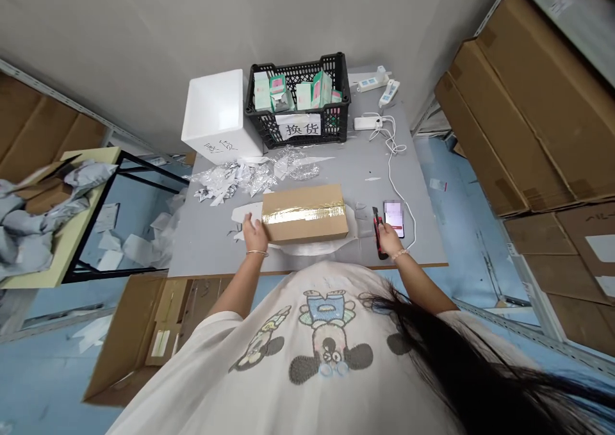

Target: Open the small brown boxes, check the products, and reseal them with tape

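Observation:
A long brown cardboard box [304,226] lies across the table in front of me, with shiny clear tape along its top. Crumpled white wrapping [317,249] spreads out beneath it. My left hand [254,235] is by the box's left end, fingers apart over the wrapping; whether it touches the box is hard to tell. On the right, my right hand [390,239] is closed around a red and black utility knife [377,225], its tip pointing away from me. Just beyond that hand lies a phone [394,213] with a lit screen.
Behind the box are plastic and paper scraps [235,177], a white foam bin [211,111] and a black crate [264,131] of small green-white boxes. A white cable [393,172] runs from power strips [368,123] toward the phone. Large cartons [523,102] stand at right.

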Motion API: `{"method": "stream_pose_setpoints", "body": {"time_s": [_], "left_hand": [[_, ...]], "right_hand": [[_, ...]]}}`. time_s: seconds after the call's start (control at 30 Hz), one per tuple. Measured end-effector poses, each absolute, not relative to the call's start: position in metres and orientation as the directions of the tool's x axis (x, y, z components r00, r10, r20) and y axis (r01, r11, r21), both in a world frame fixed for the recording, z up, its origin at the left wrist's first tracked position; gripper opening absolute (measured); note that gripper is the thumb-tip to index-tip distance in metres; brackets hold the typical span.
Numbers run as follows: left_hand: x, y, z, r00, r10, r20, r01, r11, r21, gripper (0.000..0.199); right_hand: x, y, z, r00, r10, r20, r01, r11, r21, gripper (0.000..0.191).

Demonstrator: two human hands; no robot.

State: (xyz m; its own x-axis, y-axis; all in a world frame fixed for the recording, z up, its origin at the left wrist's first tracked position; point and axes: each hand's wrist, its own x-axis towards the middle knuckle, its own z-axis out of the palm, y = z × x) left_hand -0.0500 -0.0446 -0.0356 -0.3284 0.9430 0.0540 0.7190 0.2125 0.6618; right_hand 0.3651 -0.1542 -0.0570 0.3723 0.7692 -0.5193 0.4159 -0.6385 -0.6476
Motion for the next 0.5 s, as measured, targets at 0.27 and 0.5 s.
{"method": "stream_pose_setpoints", "body": {"time_s": [0.27, 0.5], "left_hand": [[-0.077, -0.064, -0.096, -0.236, 0.799, -0.553, 0.241, 0.599, 0.763, 0.034], [-0.073, -0.073, -0.120, -0.212, 0.765, -0.608, 0.162, 0.641, 0.750, 0.026]], "right_hand": [[0.326, -0.114, -0.108, 0.451, 0.798, -0.399, 0.693, -0.595, -0.407, 0.043], [0.318, -0.111, -0.124, 0.444, 0.781, -0.440, 0.724, -0.602, -0.337, 0.054]]}}
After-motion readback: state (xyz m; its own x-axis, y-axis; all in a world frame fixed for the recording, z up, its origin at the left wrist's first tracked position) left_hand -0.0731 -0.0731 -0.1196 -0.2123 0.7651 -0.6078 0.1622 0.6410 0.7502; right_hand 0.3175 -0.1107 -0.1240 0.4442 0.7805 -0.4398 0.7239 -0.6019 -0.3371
